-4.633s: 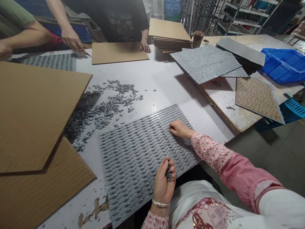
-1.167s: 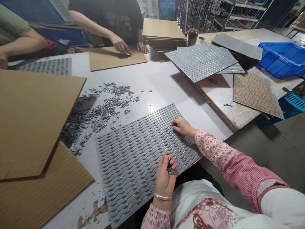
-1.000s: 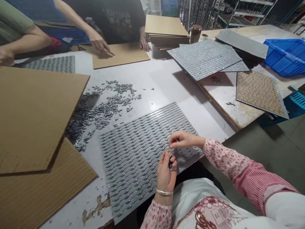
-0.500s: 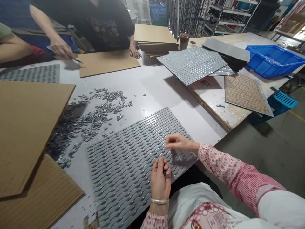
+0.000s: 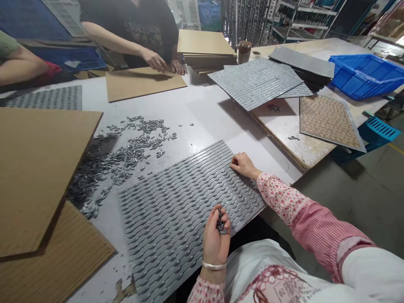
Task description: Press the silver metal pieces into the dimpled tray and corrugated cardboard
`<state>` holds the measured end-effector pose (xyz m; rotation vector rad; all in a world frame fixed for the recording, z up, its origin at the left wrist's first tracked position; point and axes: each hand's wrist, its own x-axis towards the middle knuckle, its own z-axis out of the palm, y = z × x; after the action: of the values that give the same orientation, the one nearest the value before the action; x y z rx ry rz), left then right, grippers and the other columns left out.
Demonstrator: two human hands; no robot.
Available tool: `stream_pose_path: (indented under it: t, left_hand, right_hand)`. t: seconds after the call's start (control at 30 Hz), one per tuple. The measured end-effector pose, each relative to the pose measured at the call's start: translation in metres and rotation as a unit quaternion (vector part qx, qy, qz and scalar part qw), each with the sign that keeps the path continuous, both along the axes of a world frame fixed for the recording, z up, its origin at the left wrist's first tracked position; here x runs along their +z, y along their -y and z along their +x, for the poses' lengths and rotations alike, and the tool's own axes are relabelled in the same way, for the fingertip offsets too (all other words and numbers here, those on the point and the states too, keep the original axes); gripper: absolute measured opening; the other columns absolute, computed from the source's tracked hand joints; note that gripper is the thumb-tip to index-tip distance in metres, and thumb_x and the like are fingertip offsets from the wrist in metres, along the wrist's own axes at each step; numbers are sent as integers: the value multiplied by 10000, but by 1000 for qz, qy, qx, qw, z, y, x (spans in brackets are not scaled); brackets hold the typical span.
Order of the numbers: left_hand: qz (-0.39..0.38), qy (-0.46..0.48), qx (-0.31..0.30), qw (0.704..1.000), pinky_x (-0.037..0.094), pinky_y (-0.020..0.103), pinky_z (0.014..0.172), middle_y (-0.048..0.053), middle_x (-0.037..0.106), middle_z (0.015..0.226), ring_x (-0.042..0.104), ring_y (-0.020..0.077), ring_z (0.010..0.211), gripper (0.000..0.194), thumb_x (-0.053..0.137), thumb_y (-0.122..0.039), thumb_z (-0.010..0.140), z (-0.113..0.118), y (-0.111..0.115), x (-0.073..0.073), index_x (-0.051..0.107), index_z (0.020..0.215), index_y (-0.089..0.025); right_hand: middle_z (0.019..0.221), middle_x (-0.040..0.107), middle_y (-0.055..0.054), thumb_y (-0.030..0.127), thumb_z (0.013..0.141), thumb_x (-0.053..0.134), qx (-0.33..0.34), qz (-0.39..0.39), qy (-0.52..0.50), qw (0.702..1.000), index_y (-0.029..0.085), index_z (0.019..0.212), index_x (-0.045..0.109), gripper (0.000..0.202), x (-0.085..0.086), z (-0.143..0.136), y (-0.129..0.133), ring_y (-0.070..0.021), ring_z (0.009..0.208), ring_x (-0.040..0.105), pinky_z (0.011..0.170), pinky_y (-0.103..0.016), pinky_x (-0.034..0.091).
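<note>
Closely curled, the fingers of the left hand (image 5: 217, 240) form a small cup, palm up, holding several smooth, dark grey, seed-shaped pieces (image 5: 221, 224). The right hand (image 5: 243, 165) is nearly closed, its fingertips drawn together at the surface of a ridged grey panel (image 5: 176, 219); whether they grip a piece cannot be told. That rectangular panel lies flat under both hands at the near edge of a white tabletop (image 5: 202, 113), its glossy raised lines wavy and beaded over most of it, straighter toward the far corner. Beyond its left side spreads a loose heap of matching grey pieces (image 5: 126, 155), partly overhung by a large tan cardboard sheet (image 5: 41, 168). Across the table, a co-worker's hands (image 5: 156, 62) rest at a flat brown board (image 5: 142, 84). To the right of that stand a stack of tan boards (image 5: 205, 43) and a brown mug (image 5: 244, 52), its contents hidden. Nearer are overlapping silvery ribbed panels (image 5: 255, 82) and a brown panel with a rounded, cell-like pattern (image 5: 330, 120). At far right sits an open blue plastic crate (image 5: 362, 78) with slanted walls.
</note>
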<state>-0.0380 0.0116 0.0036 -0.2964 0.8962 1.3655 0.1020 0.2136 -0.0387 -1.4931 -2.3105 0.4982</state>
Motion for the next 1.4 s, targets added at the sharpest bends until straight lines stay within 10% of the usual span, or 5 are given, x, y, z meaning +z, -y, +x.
stream_pose_path:
  t: [0.3,0.63,0.87,1.4]
  left_hand:
    - [25,-39,17,999,326,111,397,-9,536,726,439,29,524,167,702,-177,693,5,-2,0,572,794,-147]
    - [25,-169,-14,985,328,135,407,-25,536,659,433,43,524,285,748,-322,646,7,1,-4,575,802,-156]
    - [28,-182,-10,983,327,138,396,-47,510,626,422,42,499,276,744,-304,653,7,0,-3,565,819,-176]
    - [33,-172,3,985,303,138,384,-24,528,650,421,40,500,244,719,-313,675,8,0,-1,577,780,-145]
  right_hand:
    - [778,622,-6,314,799,603,261,-267,-225,900,148,824,644,173,55,-19,86,-113,744,548,683,-217,423]
    - [718,607,4,278,823,570,225,-248,-184,924,143,789,643,157,47,-23,101,-94,680,523,630,-190,398]
    - [696,601,8,340,797,598,211,-369,-262,866,123,827,632,222,43,-20,104,-87,648,527,587,-178,404]
    - [696,608,5,279,766,617,140,-349,-335,864,131,790,635,151,46,-22,114,-86,630,528,590,-196,410]
